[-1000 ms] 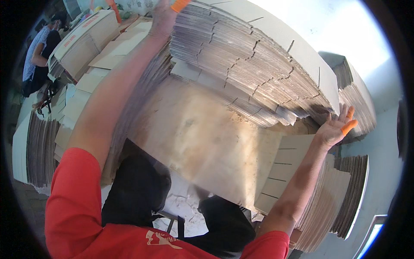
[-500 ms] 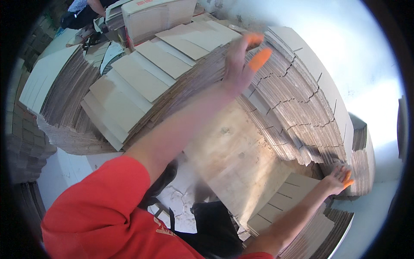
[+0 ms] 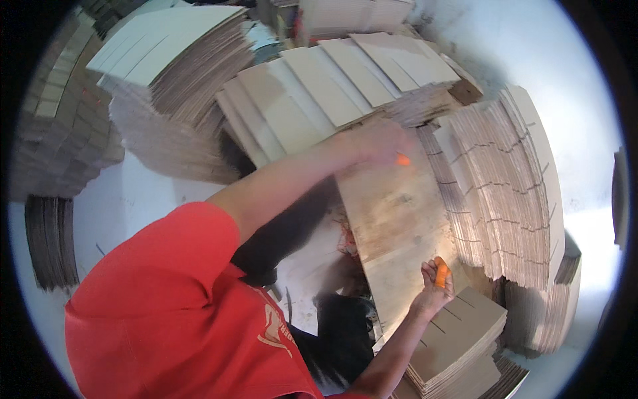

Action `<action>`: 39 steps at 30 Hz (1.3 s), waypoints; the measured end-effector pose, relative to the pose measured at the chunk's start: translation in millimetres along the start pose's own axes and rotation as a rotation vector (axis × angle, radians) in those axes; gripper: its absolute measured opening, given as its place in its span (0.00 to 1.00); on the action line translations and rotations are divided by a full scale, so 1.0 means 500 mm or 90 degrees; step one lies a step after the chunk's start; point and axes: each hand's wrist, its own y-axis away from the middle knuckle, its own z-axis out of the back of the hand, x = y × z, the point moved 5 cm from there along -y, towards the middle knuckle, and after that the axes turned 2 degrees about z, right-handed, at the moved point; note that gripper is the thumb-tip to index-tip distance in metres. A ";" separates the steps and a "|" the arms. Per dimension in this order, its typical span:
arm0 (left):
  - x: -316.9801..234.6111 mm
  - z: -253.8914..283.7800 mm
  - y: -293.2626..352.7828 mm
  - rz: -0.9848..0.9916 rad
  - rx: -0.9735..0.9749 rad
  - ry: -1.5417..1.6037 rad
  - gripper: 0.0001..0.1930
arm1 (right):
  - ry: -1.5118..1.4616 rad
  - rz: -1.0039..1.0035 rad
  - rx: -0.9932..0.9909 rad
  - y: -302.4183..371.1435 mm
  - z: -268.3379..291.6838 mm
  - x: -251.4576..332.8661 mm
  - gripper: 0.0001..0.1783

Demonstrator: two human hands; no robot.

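Note:
My left hand [image 3: 389,141], smeared by motion, reaches over the far part of a bare wooden board [image 3: 392,206]. An orange finger cover shows on it; its other fingers are too blurred to read. Beside it lies a fanned row of overlapping cardboard sheets [image 3: 312,86]. My right hand [image 3: 435,286] is held above the near end of the board, fingers curled in, an orange cover on one of them, with nothing visible in the grip. Just below it sits a low stack of slotted cardboard sheets [image 3: 458,332]. On the board's right side leans a tall slotted cardboard stack [image 3: 505,193].
Another large cardboard stack [image 3: 179,73] stands at the far left, with more piles [image 3: 60,126] beyond it. A dark stack [image 3: 52,243] is on the pale floor at left. A carton [image 3: 352,16] stands at the back. The white wall [image 3: 585,133] bounds the right.
My left hand has come down from the top of the tall stack toward the board. My right hand has drawn in from that stack's near end, its fingers now curled. The view has shifted.

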 end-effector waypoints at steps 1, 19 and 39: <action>0.053 0.001 0.020 0.089 0.047 0.015 0.11 | -0.028 -0.008 0.005 0.007 0.010 0.000 0.18; -0.267 0.122 0.121 -0.059 -0.171 0.092 0.15 | 1.318 0.147 -0.519 0.253 0.179 0.273 0.35; -0.281 -0.144 0.340 -0.035 0.248 0.207 0.13 | 0.320 -0.113 -0.498 0.196 0.547 0.143 0.13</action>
